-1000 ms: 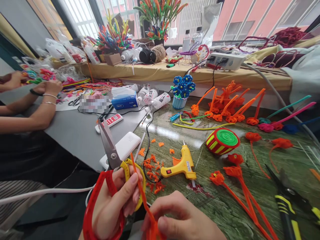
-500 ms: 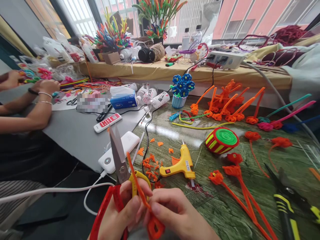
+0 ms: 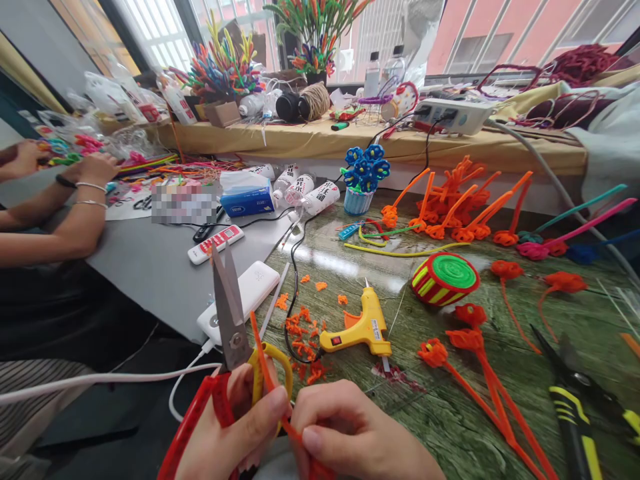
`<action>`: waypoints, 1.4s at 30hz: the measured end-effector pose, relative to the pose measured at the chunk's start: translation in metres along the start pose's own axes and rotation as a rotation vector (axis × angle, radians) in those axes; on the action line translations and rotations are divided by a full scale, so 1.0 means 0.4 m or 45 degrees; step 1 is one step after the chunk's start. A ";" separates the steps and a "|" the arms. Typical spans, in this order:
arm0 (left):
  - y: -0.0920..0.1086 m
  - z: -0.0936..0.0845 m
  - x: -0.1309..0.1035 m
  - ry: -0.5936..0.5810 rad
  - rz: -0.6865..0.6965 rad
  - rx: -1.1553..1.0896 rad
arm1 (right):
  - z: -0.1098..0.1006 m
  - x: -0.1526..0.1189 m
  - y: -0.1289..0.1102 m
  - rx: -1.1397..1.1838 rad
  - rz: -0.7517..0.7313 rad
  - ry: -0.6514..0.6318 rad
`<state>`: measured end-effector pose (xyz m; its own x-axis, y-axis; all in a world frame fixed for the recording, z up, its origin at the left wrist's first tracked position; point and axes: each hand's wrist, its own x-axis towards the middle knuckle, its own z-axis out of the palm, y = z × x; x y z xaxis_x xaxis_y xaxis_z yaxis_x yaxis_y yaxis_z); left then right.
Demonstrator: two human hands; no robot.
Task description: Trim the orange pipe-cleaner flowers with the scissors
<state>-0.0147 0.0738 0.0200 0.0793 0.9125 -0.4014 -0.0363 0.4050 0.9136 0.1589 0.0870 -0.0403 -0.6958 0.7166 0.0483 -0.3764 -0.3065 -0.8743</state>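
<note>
A: What do the hands have?

B: The left hand (image 3: 235, 427) grips the scissors (image 3: 233, 333), red and yellow handles, blades pointing up and slightly apart. Its thumb also presses the orange fuzzy stem (image 3: 260, 343).

A: And the right hand (image 3: 363, 430)?

B: Fingers pinched narrow on the lower part of that same stem, just beside the left, above the near edge of the green tabletop (image 3: 435, 430).

A: Any writing?

B: One white bottle label (image 3: 301, 185) seems to read 喝开水. The bottle beside it (image 3: 321, 198) has bold black characters too, turned around.

A: The blue tissue box (image 3: 246, 202)?

B: White lettering on its side, too small to read. Same with the pale label on the yellow glue gun (image 3: 369, 325), which lies near orange scraps (image 3: 304, 348).
</note>
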 end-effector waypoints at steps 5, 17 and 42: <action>0.025 -0.012 -0.003 0.008 -0.160 -0.077 | -0.010 -0.018 -0.015 -0.207 0.042 -0.002; 0.043 -0.020 0.016 -0.095 -0.323 -0.281 | -0.015 -0.020 -0.023 -0.293 -0.036 -0.134; 0.035 0.005 0.033 0.372 0.115 0.029 | 0.051 0.015 0.054 -0.660 -0.113 0.578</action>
<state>-0.0122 0.0914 0.0275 -0.2133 0.9240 -0.3174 -0.0078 0.3233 0.9463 0.1341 0.0718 -0.0490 -0.3087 0.9509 0.0227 -0.0007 0.0236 -0.9997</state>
